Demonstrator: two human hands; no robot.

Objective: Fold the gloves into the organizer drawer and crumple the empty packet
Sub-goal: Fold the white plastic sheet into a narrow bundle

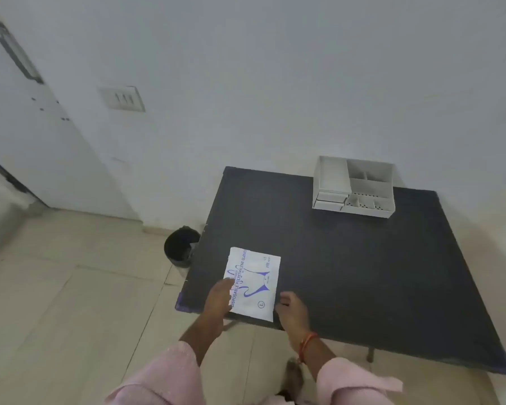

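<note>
A white packet [253,283] with blue print, reading disposable polyethylene gloves, lies flat near the front left corner of the dark table [348,267]. My left hand [219,298] rests on the packet's left edge with its fingers laid over it. At the packet's lower right corner sits my right hand [291,306], fingers loosely curled and touching the edge. No gloves show outside the packet. The white organizer [354,187], with open compartments and small drawers on its front left, stands at the table's far edge by the wall.
A black bin [181,247] stands on the tiled floor beside the table's left edge. A white wall runs behind the table, with a switch plate [122,97] and a door [27,112] to the left.
</note>
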